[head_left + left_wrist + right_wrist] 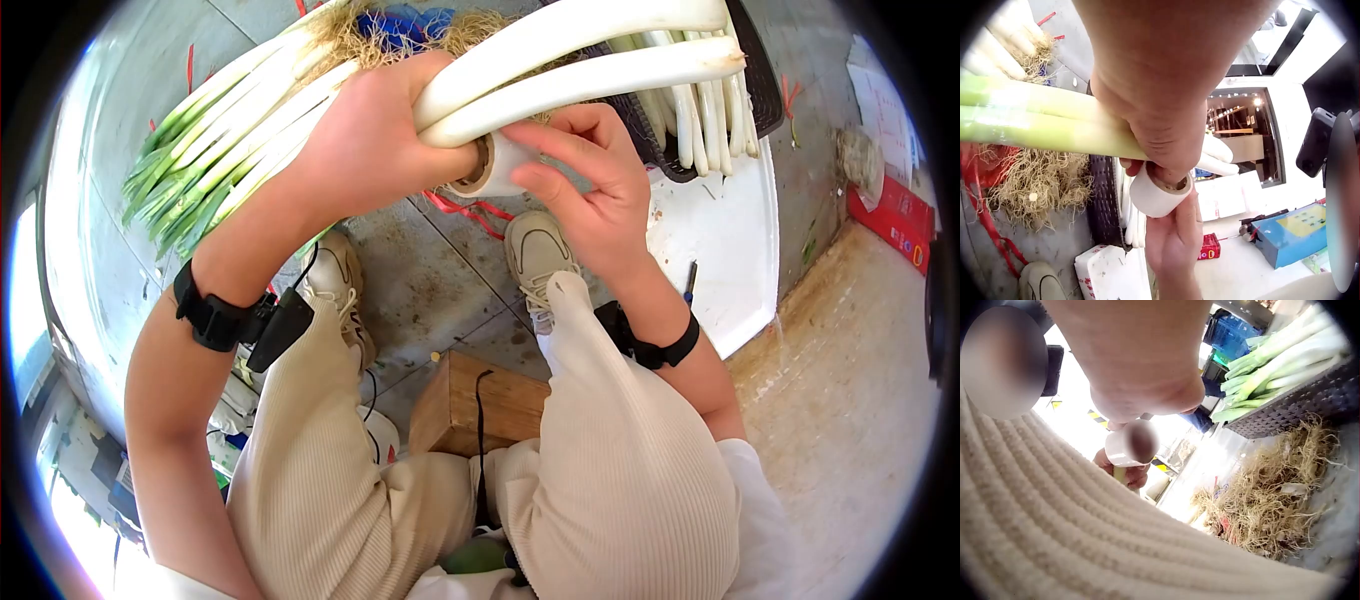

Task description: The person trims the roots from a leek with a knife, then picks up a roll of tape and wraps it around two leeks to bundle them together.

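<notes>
Two thick white stalks (580,95) lie side by side in the grip of the left hand (370,145). Clear wrap shines around their pale green part (1041,119) in the left wrist view. Just below the stalks is a white tape roll (503,168), with left-hand fingers reaching into its core. The right hand (603,200) has its thumb and index finger bent against the roll's outer side. In the right wrist view the roll (1124,447) sits between both hands; fingertips there are partly hidden.
Rooted green stalks (250,130) lie on the floor at upper left. A dark basket (765,80) of white stalks stands at upper right, by a white tray (735,260). A wooden box (450,405) sits between the legs; red ties (470,208) lie near the shoes.
</notes>
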`<state>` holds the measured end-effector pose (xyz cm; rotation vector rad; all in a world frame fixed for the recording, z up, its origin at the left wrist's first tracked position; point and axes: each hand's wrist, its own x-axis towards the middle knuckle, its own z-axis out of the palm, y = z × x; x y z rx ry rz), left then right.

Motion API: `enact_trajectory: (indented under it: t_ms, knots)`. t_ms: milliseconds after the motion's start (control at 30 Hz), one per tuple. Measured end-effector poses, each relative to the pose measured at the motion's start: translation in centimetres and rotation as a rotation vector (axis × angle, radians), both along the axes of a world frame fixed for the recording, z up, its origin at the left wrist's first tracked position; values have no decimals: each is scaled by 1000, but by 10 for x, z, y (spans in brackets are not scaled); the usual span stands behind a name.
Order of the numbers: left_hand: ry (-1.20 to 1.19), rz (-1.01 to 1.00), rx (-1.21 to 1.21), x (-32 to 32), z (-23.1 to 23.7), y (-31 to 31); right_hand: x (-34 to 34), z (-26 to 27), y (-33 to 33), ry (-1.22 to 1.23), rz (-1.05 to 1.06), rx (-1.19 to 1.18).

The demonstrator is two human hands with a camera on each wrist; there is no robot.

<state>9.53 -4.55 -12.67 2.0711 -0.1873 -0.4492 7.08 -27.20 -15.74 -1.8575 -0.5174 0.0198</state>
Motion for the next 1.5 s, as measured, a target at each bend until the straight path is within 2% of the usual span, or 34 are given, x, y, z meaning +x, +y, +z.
enact_trajectory:
  t_ms: [267, 467, 767, 867, 933, 1067, 1133, 1267, 1367, 1433, 1500]
  knots:
    - [1, 31, 35, -1, -2, -2, -2, 1, 2, -6, -77, 13]
    - [-107, 11, 81, -2, -4, -2, 1, -2, 0, -23, -63, 37]
    - [-49, -41, 44, -6, -4, -8, 3, -1, 2, 195, 0, 103]
    - [-86, -63, 73, -7, -7, -9, 4, -3, -1, 138, 48, 9]
    - [-103, -64, 96, -7, -8, -9, 5, -7, -2, 0, 66, -45]
    - [-90, -46, 87, -6, -6, -10, 5, -10, -3, -78, 56, -40]
    - [-18, -15, 90, -4, -5, -11, 5, -13, -2, -180, 46, 13]
    - [-66, -13, 147, -3, -9, -10, -1, -18, -1, -95, 39, 147]
    - [-101, 37, 204, -2, -9, -10, 2, -16, -9, -167, 91, 81]
    - [-103, 115, 204, -1, -8, -10, 6, -8, -14, -351, 252, -140]
    - [-123, 127, 235, 2, -10, -9, -2, -11, -9, -399, 202, -101]
